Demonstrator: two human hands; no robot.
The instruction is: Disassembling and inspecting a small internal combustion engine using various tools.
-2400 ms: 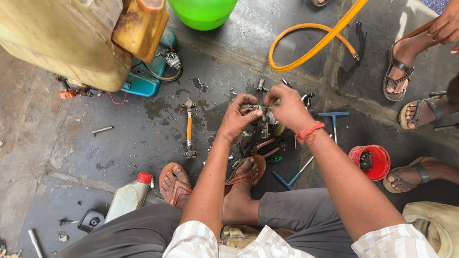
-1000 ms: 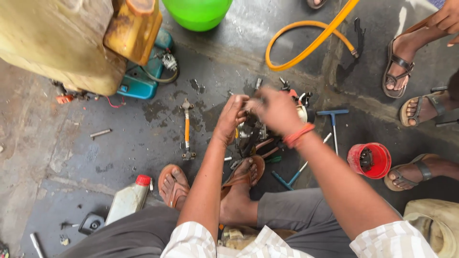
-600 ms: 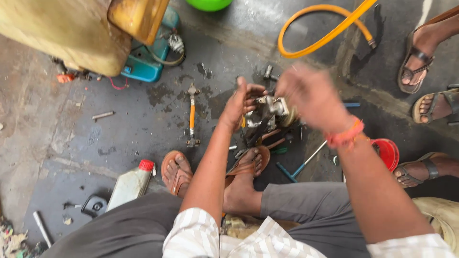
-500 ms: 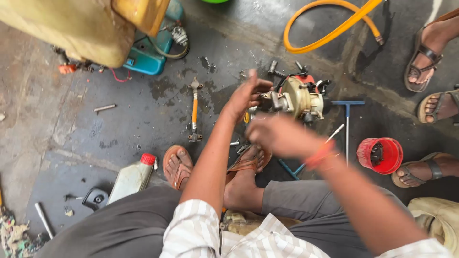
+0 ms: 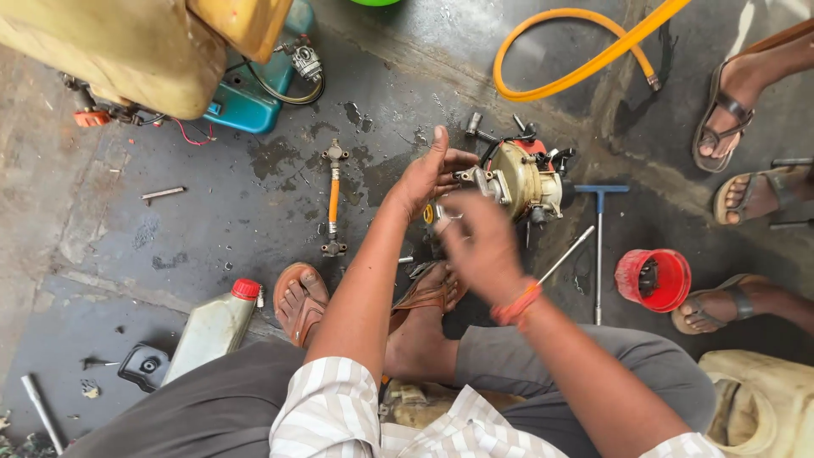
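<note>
- The left hand is pressing against the small engine on the floor, its grip half open: the palm and thumb are lying on the engine's near end while the fingers are pointing up.
- The right hand is hovering blurred just in front of the engine; I cannot tell how far its grip is open or whether it is holding anything.
- The red cup is sitting on the floor to the right, holding dark metal parts.
- The grey bottle with a red cap is lying beside the person's sandalled foot.
- A yellow tank and a teal container are standing towards the far left.
- The concrete floor is showing dark oily stains, with an orange-handled tool, a blue T-handle wrench and a yellow hose lying about.
- Another person's sandalled feet are resting at the right edge.
</note>
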